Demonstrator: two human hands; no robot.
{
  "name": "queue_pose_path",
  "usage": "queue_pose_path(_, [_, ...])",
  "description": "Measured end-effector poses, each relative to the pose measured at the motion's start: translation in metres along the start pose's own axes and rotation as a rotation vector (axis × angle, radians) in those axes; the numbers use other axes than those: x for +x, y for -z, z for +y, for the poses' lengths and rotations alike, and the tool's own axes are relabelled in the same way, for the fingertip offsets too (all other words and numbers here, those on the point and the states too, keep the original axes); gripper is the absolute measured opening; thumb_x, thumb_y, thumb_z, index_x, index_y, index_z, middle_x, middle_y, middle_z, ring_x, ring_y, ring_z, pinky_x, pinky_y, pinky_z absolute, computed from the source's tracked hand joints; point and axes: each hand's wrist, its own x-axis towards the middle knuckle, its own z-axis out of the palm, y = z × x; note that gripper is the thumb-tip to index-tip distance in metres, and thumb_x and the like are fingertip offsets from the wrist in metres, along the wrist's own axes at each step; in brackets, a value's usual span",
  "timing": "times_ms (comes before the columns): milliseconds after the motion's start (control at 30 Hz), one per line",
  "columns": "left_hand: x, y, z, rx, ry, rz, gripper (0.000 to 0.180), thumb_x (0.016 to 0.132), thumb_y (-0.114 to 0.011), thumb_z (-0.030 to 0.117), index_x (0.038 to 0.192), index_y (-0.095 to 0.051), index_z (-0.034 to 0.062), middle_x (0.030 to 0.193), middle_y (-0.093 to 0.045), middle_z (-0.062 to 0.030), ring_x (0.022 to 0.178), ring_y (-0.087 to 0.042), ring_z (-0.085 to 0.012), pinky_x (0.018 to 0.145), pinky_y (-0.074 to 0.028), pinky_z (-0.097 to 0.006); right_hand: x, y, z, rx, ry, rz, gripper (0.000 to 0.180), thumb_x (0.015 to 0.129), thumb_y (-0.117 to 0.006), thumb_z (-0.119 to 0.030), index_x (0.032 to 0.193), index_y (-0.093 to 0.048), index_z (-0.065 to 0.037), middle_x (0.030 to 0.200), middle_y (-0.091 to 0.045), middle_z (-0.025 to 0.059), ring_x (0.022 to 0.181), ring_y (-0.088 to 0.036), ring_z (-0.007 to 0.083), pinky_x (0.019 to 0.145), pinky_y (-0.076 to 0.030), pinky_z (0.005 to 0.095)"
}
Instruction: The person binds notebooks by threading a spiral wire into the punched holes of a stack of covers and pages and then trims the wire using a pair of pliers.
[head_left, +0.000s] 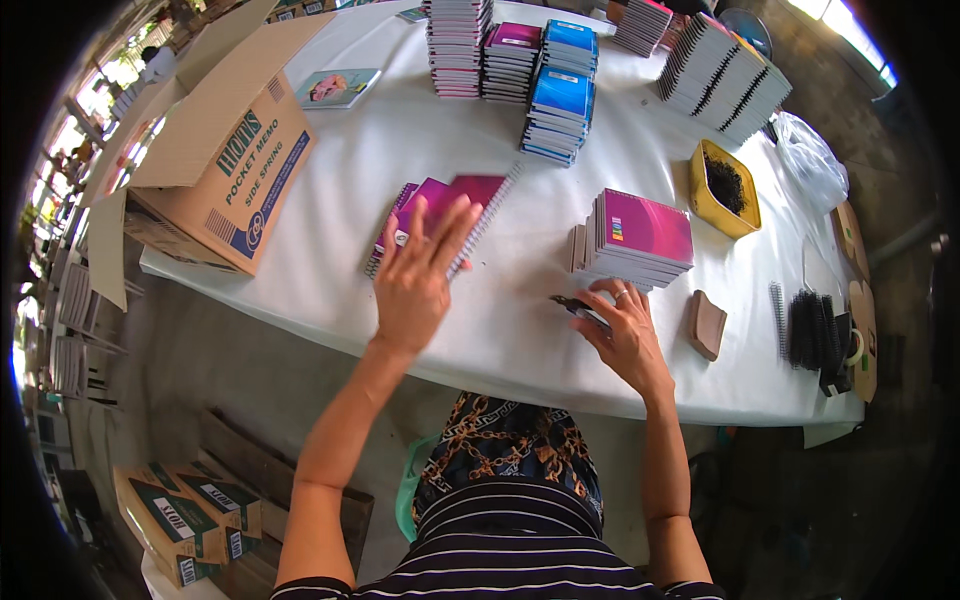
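My left hand (415,275) hovers with fingers spread over a small pile of magenta spiral notebooks (478,192) on the white table (330,280), holding nothing that I can see. My right hand (625,330) rests on the table near the front edge, fingers closed around a dark pair of pliers (572,306). Just beyond that hand stands a stack of magenta-covered notebooks (640,235).
An open cardboard box (220,150) sits at the table's left. Tall notebook stacks (510,55) line the back, with blue ones (560,100) in front. A yellow tray of black bits (722,185), a brown block (706,322) and black spiral coils (810,328) lie at right.
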Motion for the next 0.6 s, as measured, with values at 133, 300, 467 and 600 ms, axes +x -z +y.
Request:
queue_pose_path(133, [0.016,-0.009,-0.050,-0.100,0.023,-0.120,0.056,0.090,-0.061,0.014,0.144,-0.048,0.0200,0.141,-0.055,0.0028,0.139,-0.040,-0.0268,0.114,-0.031,-0.048,0.030,-0.032,-0.006,0.391,-0.091,0.006,0.036,0.093,-0.065,-0.024,0.121,-0.061,-0.002,0.117,-0.058,0.0149,0.099,-0.062,0.0310,0.085,-0.051,0.0402])
queue_pose_path(300, [0.027,0.004,-0.076,-0.891,0.047,-0.241,0.056,0.088,-0.061,0.009,0.142,-0.051,0.0145,0.145,-0.052,0.0009,0.147,-0.028,-0.0280,0.120,-0.017,-0.046,0.102,-0.064,-0.020,1.797,-0.549,-0.014,0.043,0.097,-0.061,-0.021,0.131,-0.051,0.003,0.119,-0.059,0.0190,0.114,-0.062,0.0288,0.097,-0.052,0.0390])
queue_pose_path(467, [0.041,0.014,-0.111,-1.172,-0.202,-0.468,0.054,0.094,-0.061,0.032,0.143,-0.050,0.0105,0.145,-0.050,-0.0152,0.147,-0.025,-0.0343,0.119,-0.021,-0.044,0.146,-0.061,-0.027,1.933,-0.478,-0.533,0.043,0.094,-0.065,-0.014,0.131,-0.050,0.002,0.113,-0.062,0.0181,0.104,-0.066,0.0248,0.091,-0.057,0.0372])
queue_pose_path(600, [0.052,0.001,-0.123,-1.221,0.552,-0.009,0.059,0.100,-0.055,0.036,0.149,-0.039,0.0095,0.148,-0.045,-0.0157,0.143,-0.033,-0.0302,0.116,-0.026,-0.040,0.166,-0.087,-0.045,1.767,-0.474,-0.132,0.034,0.089,-0.068,-0.004,0.119,-0.054,0.001,0.106,-0.063,0.0122,0.092,-0.066,0.0197,0.082,-0.057,0.0318])
